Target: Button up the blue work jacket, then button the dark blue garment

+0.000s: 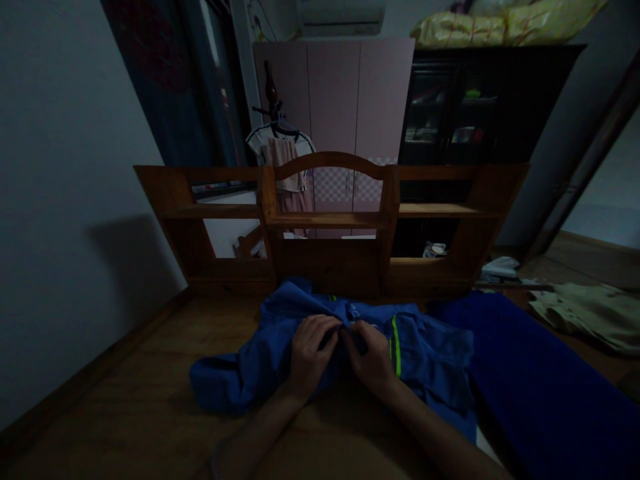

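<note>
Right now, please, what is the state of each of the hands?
Left hand: closed, pinching the blue garment with thumb and fingers.
Right hand: closed, pinching the same blue garment beside the left hand.

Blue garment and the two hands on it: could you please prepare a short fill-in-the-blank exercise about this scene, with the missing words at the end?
1. The left hand and the right hand touch a garment whose main colour is ____.
2. Its long bright stripe lies nearer to the ____ hand.
3. Yellow bags lie on ____ of the black cabinet.

Missing words: blue; right; top.
</note>
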Demonstrator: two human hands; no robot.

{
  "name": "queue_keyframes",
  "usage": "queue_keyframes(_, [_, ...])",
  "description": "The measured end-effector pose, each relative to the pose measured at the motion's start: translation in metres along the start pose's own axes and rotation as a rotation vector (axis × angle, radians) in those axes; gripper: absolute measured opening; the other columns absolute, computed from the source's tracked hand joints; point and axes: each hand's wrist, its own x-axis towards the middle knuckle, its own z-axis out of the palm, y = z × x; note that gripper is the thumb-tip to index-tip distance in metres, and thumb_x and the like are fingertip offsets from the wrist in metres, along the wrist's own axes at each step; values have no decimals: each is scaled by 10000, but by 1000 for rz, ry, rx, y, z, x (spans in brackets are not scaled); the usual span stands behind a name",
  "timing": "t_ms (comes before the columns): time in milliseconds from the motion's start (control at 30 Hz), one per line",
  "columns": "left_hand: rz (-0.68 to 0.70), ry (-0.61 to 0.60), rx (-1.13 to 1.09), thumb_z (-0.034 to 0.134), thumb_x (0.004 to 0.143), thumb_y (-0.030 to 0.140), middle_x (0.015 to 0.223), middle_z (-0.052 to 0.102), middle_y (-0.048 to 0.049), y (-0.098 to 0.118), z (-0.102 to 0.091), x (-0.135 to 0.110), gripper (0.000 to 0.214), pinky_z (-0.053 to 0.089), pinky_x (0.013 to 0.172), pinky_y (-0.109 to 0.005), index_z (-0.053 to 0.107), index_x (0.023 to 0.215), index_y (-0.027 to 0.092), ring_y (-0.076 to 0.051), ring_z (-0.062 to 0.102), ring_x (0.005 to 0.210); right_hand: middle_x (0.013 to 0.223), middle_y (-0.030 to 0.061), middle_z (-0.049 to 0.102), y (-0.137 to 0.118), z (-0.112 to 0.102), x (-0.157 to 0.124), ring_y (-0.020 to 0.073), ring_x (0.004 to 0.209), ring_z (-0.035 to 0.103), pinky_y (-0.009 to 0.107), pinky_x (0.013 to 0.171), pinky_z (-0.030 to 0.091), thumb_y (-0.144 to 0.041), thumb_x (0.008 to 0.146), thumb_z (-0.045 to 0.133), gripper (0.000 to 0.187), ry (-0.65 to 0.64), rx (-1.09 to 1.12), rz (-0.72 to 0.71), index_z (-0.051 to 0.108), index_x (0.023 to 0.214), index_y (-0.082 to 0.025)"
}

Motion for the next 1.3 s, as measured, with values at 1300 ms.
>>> queue_keyframes(1300, [-121, 39, -92, 554, 831, 190, 956, 637, -32, 9, 3, 0, 114, 456, 881, -323, 611, 927, 211, -172, 586, 945, 850, 52, 682, 15, -22, 13, 150, 707, 632, 263, 677, 442, -174, 897, 458, 218, -161, -269, -360, 550, 1093, -174])
